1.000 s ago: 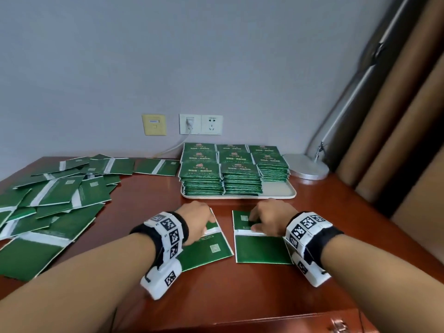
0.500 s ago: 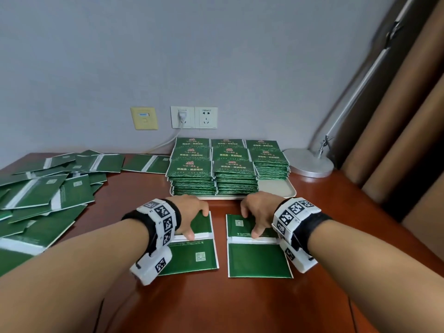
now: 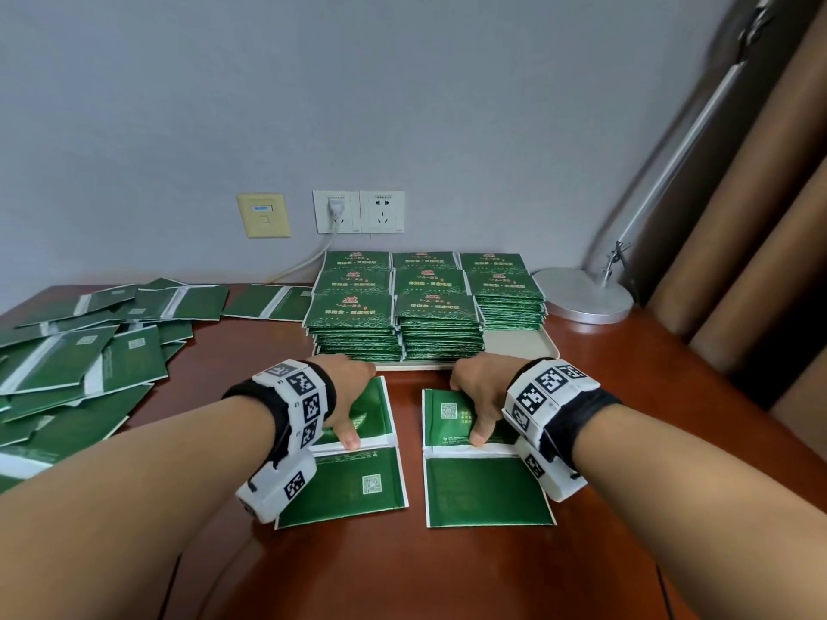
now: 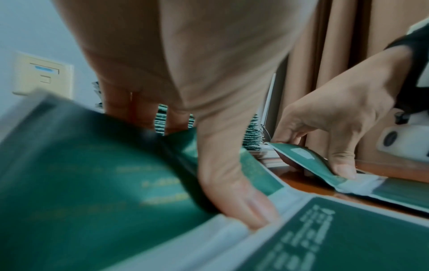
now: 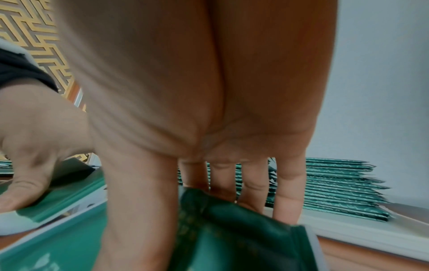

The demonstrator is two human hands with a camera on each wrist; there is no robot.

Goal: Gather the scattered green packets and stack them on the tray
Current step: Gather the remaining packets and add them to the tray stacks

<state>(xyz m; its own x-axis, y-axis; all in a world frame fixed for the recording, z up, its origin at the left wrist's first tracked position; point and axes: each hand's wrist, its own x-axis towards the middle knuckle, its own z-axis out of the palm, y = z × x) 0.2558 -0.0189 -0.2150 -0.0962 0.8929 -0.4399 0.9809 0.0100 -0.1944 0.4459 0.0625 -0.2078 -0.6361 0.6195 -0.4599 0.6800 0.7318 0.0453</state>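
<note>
Two green packets lie side by side in front of the tray, each with a white strip across its middle. My left hand [image 3: 353, 402] holds the far half of the left packet [image 3: 353, 485]: thumb on the white strip, fingers curled round the far edge. My right hand [image 3: 470, 407] grips the right packet [image 3: 483, 490] the same way. In the left wrist view the left packet's [image 4: 92, 183] far half bows up off the table. The cream tray [image 3: 514, 346] carries several tall stacks of green packets [image 3: 358, 315].
Many loose green packets [image 3: 89, 364] overlap across the table's left side. A lamp's round metal base [image 3: 581, 295] stands right of the tray, before brown curtains [image 3: 760, 261]. Wall sockets [image 3: 358, 212] with a plugged cable sit behind the tray.
Both hands slid forward over their packets to the far edges near the tray. The left packet was squared up beside the right one, and both far halves now lift.
</note>
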